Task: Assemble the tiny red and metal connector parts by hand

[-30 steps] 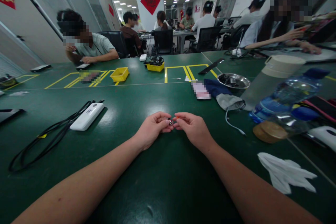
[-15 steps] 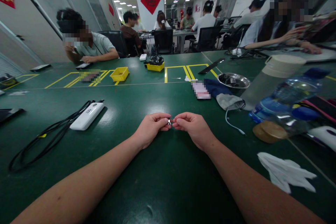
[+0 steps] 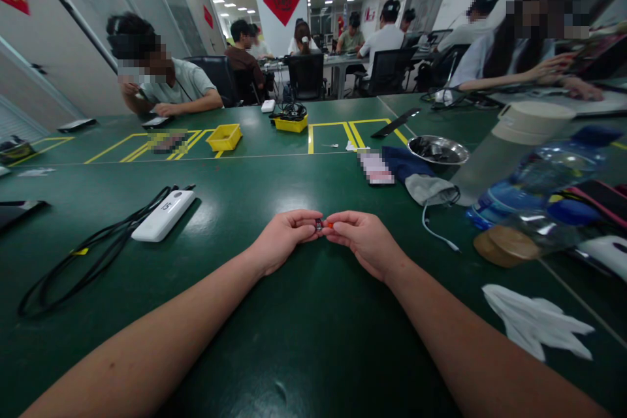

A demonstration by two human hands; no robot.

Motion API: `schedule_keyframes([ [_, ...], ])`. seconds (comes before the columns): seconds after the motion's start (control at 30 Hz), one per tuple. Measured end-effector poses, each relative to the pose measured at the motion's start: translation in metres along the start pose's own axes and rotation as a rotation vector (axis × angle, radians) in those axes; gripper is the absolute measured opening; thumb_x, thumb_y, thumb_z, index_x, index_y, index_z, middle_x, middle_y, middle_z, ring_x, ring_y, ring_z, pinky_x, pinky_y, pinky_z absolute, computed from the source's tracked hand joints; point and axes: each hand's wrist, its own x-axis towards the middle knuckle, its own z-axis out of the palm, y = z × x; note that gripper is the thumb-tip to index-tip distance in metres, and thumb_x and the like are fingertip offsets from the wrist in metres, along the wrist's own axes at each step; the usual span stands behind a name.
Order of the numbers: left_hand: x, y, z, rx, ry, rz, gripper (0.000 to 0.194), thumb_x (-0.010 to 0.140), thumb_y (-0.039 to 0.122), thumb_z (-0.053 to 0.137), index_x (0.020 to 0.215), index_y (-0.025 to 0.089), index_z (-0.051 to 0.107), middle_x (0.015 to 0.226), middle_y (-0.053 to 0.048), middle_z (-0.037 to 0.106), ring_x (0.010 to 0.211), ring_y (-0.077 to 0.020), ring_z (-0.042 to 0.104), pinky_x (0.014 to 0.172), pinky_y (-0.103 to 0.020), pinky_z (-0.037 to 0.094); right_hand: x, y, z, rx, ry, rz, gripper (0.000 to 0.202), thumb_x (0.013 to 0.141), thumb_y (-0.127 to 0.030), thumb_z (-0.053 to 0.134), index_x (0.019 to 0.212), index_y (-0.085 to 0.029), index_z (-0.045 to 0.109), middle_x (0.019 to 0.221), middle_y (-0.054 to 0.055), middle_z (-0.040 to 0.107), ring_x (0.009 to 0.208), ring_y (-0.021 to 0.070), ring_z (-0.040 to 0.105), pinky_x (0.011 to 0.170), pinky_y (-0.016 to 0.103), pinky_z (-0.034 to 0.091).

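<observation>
Above the middle of the green table (image 3: 274, 339), my two hands meet almost fingertip to fingertip. My left hand (image 3: 287, 238) is closed, pinching a small shiny metal piece (image 3: 319, 225) between thumb and fingers; it is too small to name exactly. My right hand (image 3: 362, 238) is closed too, with a tiny orange-red piece (image 3: 330, 225) showing at its thumb and fingertips. The metal piece and the orange piece are side by side; whether they touch I cannot tell.
A white power bank (image 3: 164, 215) and a looped black cable (image 3: 63, 268) lie left. On the right are a plastic water bottle (image 3: 539, 176), a tumbler (image 3: 504, 150), a metal bowl (image 3: 437, 150) and a white tissue (image 3: 536, 320). A yellow tray (image 3: 224, 138) stands farther back.
The orange-red piece now shows at my right fingertips, where it was hidden before. The metal piece in my left hand has turned slightly, and the hands are slightly closer.
</observation>
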Motion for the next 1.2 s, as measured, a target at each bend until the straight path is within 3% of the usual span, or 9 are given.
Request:
schedule_keyframes([
  [0.27, -0.0012, -0.0011, -0.001, 0.054, 0.007, 0.03, 0.034, 0.077, 0.011, 0.07, 0.111, 0.015, 0.069, 0.099, -0.008, 0.073, 0.085, -0.0131, 0.068, 0.086, -0.027, 0.051, -0.001, -0.0003, -0.0005, 0.008, -0.032, -0.011, 0.014, 0.075, -0.02, 0.073, 0.088, -0.015, 0.071, 0.087, 0.007, 0.073, 0.083, 0.0173, 0.072, 0.084, 0.034, 0.057],
  [0.67, 0.0, -0.0015, -0.0023, 0.005, 0.004, 0.005, 0.035, 0.076, 0.01, 0.071, 0.111, 0.015, 0.07, 0.092, -0.004, 0.072, 0.083, -0.0114, 0.068, 0.087, -0.026, 0.051, -0.0004, -0.0004, -0.0016, 0.046, -0.042, 0.003, 0.013, 0.073, -0.019, 0.076, 0.085, -0.015, 0.072, 0.087, 0.006, 0.073, 0.083, 0.0181, 0.071, 0.085, 0.035, 0.055],
  [0.93, -0.0009, -0.0003, -0.0009, -0.007, -0.004, -0.004, 0.037, 0.075, 0.009, 0.071, 0.112, 0.013, 0.067, 0.097, -0.009, 0.073, 0.089, -0.0162, 0.071, 0.09, -0.03, 0.052, -0.0009, 0.0006, -0.0026, 0.027, -0.058, -0.021, 0.014, 0.074, -0.02, 0.075, 0.086, -0.015, 0.071, 0.088, 0.007, 0.073, 0.082, 0.018, 0.07, 0.084, 0.036, 0.054],
  [1.2, -0.0014, 0.0, -0.0009, 0.013, 0.008, -0.001, 0.031, 0.076, 0.011, 0.071, 0.108, 0.013, 0.07, 0.098, -0.009, 0.074, 0.086, -0.0131, 0.069, 0.086, -0.025, 0.052, -0.0017, -0.001, -0.0021, 0.031, -0.066, -0.019, 0.014, 0.073, -0.022, 0.076, 0.085, -0.015, 0.071, 0.088, 0.006, 0.072, 0.082, 0.018, 0.07, 0.083, 0.037, 0.054],
])
